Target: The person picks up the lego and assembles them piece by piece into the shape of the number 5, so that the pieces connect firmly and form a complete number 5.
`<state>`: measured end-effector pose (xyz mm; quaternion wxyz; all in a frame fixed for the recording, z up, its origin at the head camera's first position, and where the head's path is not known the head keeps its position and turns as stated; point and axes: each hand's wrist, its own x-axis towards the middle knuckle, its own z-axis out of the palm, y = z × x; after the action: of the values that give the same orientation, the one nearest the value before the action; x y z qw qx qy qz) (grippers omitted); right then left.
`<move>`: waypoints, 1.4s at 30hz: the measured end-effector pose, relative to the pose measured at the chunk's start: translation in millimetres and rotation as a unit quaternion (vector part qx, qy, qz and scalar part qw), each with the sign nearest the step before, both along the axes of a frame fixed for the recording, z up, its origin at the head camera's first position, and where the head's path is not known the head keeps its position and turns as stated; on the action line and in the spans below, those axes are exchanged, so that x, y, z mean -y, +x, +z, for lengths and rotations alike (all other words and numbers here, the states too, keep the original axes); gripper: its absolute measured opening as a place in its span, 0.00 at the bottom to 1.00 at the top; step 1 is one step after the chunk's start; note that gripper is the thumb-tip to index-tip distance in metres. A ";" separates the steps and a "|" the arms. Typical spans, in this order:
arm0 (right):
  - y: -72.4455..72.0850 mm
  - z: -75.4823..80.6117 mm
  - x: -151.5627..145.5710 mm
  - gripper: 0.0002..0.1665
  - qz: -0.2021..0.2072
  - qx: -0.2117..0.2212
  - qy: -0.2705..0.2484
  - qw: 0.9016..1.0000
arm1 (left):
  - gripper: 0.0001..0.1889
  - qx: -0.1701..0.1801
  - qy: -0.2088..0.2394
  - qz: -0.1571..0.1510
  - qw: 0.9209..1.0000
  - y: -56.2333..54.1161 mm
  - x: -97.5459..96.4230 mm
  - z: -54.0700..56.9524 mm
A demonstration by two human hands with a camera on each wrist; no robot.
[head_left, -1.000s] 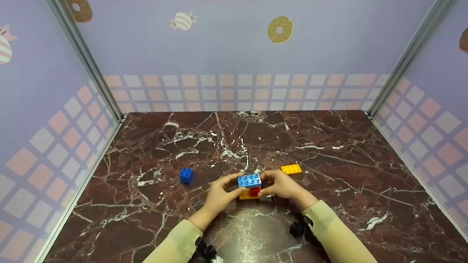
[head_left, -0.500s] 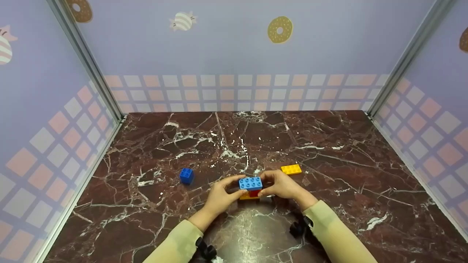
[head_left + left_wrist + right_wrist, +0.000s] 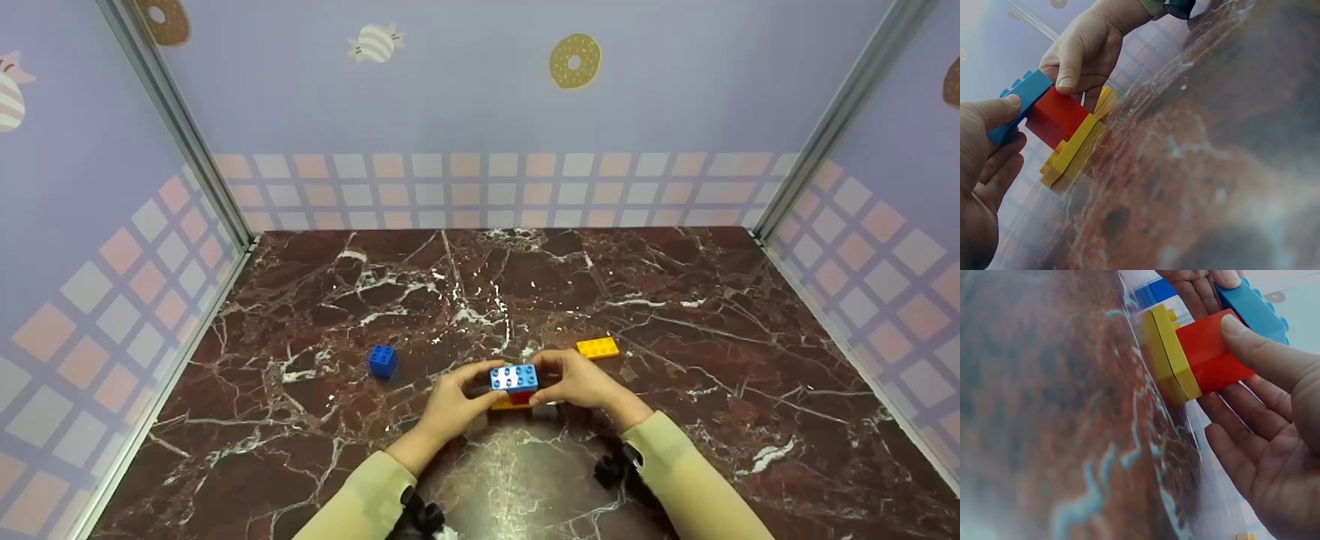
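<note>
My left hand (image 3: 448, 403) pinches the left end of a light blue eight-stud brick (image 3: 514, 377) between thumb and fingers. Under that brick is a red brick (image 3: 1210, 354), which my right hand (image 3: 581, 380) grips with the thumb on its near face. The red brick sits on a flat yellow brick (image 3: 1075, 149) resting on the table. In the left wrist view the light blue brick overhangs the red one towards my left hand. It looks slightly tilted in the right wrist view; whether it is fully seated I cannot tell.
A dark blue brick (image 3: 383, 361) stands on the marbled table (image 3: 300, 442) to the left of my hands. Another flat yellow brick (image 3: 598, 348) lies just beyond my right hand. Patterned panels (image 3: 480, 112) enclose the back and both sides.
The light blue brick has shifted slightly right and down in the head view, and less of the red and yellow below it shows. Both hands stay nearly in place.
</note>
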<state>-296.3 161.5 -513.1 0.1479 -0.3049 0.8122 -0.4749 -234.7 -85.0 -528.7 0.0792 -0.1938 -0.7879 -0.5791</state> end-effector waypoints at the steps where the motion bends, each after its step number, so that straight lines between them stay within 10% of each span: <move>1: 0.1 1.0 -0.8 0.26 0.004 -0.001 -0.002 1.000 | 0.23 -0.002 -0.001 0.001 1.000 -0.2 0.0 -0.3; 15: 1.9 11.1 -4.3 0.28 -0.013 0.044 -0.084 0.995 | 0.23 -0.015 -0.019 0.010 1.000 0.1 0.5 -0.4; 42: 1.1 9.0 -4.0 0.22 -0.035 0.021 -0.065 0.997 | 0.23 -0.038 -0.027 0.007 0.999 -1.6 0.0 -2.4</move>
<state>-295.2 165.5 -504.1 0.1281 -0.2756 0.7866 -0.5375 -236.3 -85.0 -531.1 0.1081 -0.2119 -0.8011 -0.5492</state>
